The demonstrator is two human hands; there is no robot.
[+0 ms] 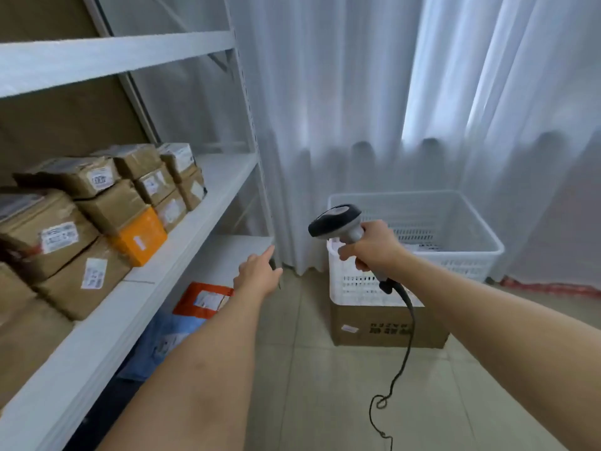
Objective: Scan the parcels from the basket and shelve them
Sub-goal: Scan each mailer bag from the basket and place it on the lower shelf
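My right hand (370, 247) grips the handle of a grey and black barcode scanner (336, 221), its cable (395, 369) hanging to the floor. It hovers in front of a white plastic basket (452, 216) that stands on a cardboard box (387, 327). My left hand (258, 271) is empty, fingers extended, beside the corner of the white shelf unit (182, 232). Several brown parcels (97, 203) and an orange one (140, 237) are stacked on the middle shelf. An orange mailer (203, 299) and a blue bag (166, 340) lie on the lower shelf.
White curtains (357, 109) hang behind the basket and reach the tiled floor (325, 385). The shelf's upright post (257, 141) stands just left of the curtain. The upper shelf board (113, 56) runs across the top left.
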